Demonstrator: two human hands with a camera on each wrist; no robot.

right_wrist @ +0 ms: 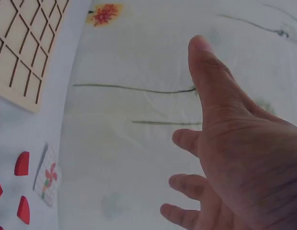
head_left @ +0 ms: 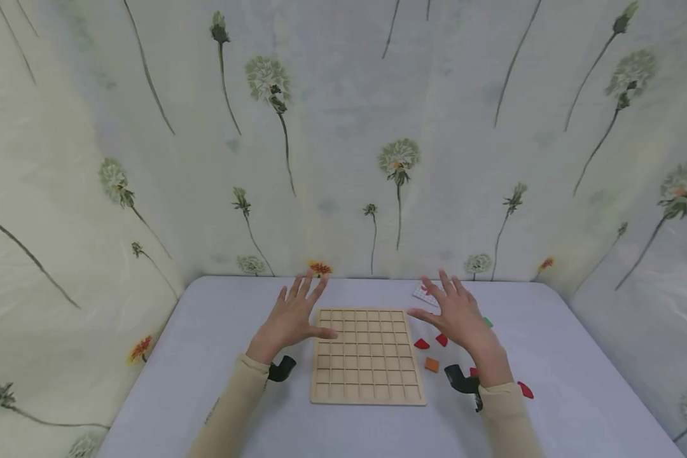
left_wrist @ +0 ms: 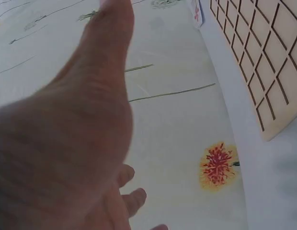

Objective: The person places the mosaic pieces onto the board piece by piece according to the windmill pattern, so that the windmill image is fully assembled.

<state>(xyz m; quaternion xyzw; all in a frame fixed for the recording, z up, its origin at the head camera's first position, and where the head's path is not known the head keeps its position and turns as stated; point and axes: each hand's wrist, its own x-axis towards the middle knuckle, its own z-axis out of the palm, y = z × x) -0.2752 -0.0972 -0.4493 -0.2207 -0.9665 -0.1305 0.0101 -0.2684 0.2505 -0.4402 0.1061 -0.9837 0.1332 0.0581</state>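
My left hand [head_left: 291, 321] hovers with its fingers spread over the left edge of a wooden grid board [head_left: 369, 362], holding nothing. Opposite it, the right hand [head_left: 460, 318] is raised, fingers apart and nothing in its grasp, just right of the board. Below and around the right hand lie several red rounded pieces [head_left: 422, 344], an orange square piece [head_left: 432, 364] and a green piece [head_left: 488, 322] partly covered by the hand. A card with a red pinwheel picture [right_wrist: 49, 177] shows in the right wrist view. The board's grid cells hold no pieces.
The white table [head_left: 229, 381] meets a hanging cloth printed with dandelions [head_left: 343, 159] at its back and sides. Black camera mounts [head_left: 460, 380] stick out from both wrists.
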